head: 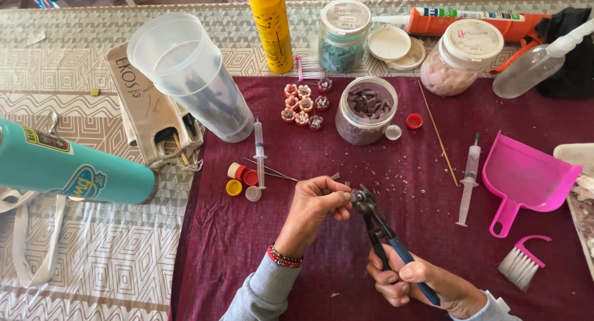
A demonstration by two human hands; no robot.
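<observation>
My right hand grips the blue handles of a pair of wheeled tile nippers, whose jaws point up and left. My left hand pinches a small grey tile piece and holds it at the nippers' jaws. Both hands hover low over a dark red cloth dotted with tiny tile chips. An open jar of purple-grey tile pieces stands just beyond the hands.
Two syringes, bottle caps, small flower-shaped pieces, a clear plastic pitcher, yellow bottle, two lidded jars, a pink dustpan and brush, and a teal bottle surround the hands.
</observation>
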